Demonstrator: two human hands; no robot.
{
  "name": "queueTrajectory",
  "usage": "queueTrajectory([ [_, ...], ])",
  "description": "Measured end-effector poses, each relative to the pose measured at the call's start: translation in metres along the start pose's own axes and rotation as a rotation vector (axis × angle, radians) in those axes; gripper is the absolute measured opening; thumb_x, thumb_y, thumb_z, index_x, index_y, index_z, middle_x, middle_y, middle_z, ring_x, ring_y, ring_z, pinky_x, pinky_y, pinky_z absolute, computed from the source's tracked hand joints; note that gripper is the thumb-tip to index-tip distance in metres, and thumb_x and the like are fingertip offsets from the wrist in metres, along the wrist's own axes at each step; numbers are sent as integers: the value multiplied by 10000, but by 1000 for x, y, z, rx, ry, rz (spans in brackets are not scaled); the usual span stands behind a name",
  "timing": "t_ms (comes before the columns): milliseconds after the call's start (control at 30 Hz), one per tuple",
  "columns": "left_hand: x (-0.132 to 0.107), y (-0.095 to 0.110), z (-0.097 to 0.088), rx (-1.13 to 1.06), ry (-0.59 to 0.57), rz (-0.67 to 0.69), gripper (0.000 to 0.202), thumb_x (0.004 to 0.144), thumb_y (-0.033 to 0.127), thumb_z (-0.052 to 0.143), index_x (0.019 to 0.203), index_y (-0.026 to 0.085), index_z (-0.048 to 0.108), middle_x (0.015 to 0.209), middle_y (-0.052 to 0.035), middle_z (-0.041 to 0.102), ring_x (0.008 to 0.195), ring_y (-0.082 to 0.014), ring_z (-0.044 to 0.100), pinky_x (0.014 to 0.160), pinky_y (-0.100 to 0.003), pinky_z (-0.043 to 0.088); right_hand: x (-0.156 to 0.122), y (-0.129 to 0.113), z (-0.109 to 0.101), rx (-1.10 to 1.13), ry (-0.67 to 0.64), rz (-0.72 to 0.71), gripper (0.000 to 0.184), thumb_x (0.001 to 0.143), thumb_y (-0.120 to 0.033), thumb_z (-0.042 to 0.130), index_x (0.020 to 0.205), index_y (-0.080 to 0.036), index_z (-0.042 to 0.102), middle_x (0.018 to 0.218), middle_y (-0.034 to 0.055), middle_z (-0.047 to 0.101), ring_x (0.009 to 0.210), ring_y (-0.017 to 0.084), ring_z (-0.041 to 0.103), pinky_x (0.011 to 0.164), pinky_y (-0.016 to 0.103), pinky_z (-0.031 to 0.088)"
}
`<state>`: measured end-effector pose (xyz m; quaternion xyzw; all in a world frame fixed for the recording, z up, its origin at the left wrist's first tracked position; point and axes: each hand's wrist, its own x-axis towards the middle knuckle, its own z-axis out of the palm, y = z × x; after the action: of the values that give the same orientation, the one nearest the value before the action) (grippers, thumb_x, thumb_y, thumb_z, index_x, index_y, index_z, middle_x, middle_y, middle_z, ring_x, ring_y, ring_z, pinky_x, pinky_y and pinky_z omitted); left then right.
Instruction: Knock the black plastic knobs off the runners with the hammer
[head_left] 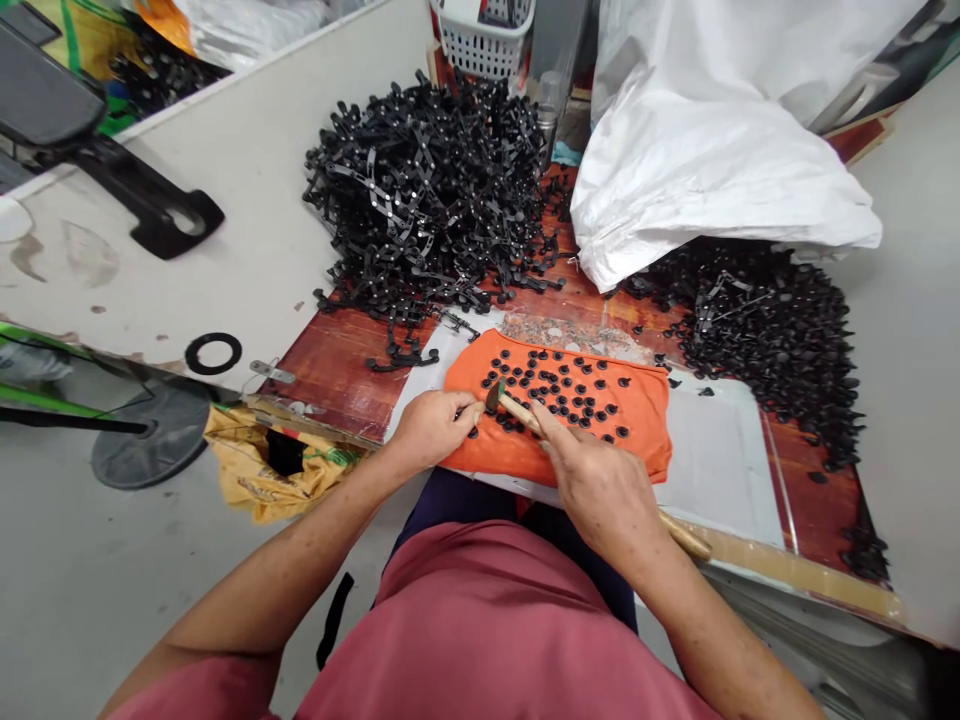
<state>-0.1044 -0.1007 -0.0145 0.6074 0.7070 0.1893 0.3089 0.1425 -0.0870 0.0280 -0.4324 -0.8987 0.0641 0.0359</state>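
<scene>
My right hand (600,480) is wrapped round the wooden handle of a small hammer (516,408). The hammer's dark head sits just beside the fingertips of my left hand (439,425). Those fingers are pinched together at the left part of an orange cloth (637,420); what they hold, if anything, is too small to make out. Several small round black pieces (581,390), each with a little point, are spread over the cloth. The cloth lies on a pale board (720,470) at the table's front edge.
A big heap of black jointed strips (427,190) rises behind the cloth to the left. At the right, more black pointed pieces (787,340) spill from under a white sack (712,170). A white basket (484,45) stands at the back. A yellow bag (262,480) hangs below the table's left edge.
</scene>
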Motion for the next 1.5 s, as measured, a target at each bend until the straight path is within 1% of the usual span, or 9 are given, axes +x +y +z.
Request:
queueTrajectory([
  [200,-22,17,-19,-252,-53,114,227,964,352,461,1036,196,610,708,47,557,671,-134,507,656,-252,366,5,4,-9,442,215,81,393,1049,-289,492,1419,-210,597,1038,75,767,842,214,715,744,296,521],
  [367,-39,40,-14,-359,-125,200,220,899,254,582,1108,216,522,695,78,523,647,-117,509,658,-247,401,17,-4,-10,838,55,42,181,984,-306,605,1118,-235,703,923,-10,726,801,166,651,740,261,483],
  [467,-40,41,-8,-347,29,207,301,831,251,680,1106,215,564,934,1,630,820,-143,588,797,-284,481,17,-8,0,986,30,113,111,932,-287,636,970,-215,712,840,-20,700,741,153,622,684,249,472],
  [600,-45,30,2,-531,291,1,473,811,378,742,1205,211,540,1180,-79,625,969,-182,630,916,-352,520,9,-11,11,1061,248,252,108,874,-317,691,866,-210,698,770,-12,692,687,157,621,657,261,493],
  [900,-67,63,34,-1261,23,-95,482,970,529,595,1379,286,521,1266,-68,651,1084,-196,654,936,-332,546,-10,-35,24,977,462,201,77,906,-289,693,856,-231,690,855,38,749,796,201,704,730,315,566],
  [1033,-59,57,26,-1162,24,-120,438,964,592,555,1178,217,627,1046,-59,681,819,-166,614,684,-265,515,-13,-40,19,1027,320,124,76,892,-289,738,898,-228,694,856,13,741,749,177,685,701,285,551],
  [1167,-48,31,-8,-664,68,-2,373,971,534,533,949,181,654,891,-39,649,843,-179,567,783,-286,491,-23,-22,9,1094,268,126,178,926,-327,711,1077,-235,704,1023,30,746,873,191,688,806,305,557],
  [1267,-42,17,-29,-359,58,31,346,960,485,509,825,191,632,855,-26,645,860,-181,557,805,-281,472,-40,1,11,1059,294,316,169,968,-369,632,1030,-222,687,882,17,712,652,152,615,601,268,512],
  [1500,-36,21,-22,-519,-157,36,373,925,430,455,727,178,645,783,-28,655,794,-177,578,760,-283,442,-78,23,30,983,254,491,203,945,-420,621,940,-218,645,651,-37,595,505,133,498,467,249,412],
])
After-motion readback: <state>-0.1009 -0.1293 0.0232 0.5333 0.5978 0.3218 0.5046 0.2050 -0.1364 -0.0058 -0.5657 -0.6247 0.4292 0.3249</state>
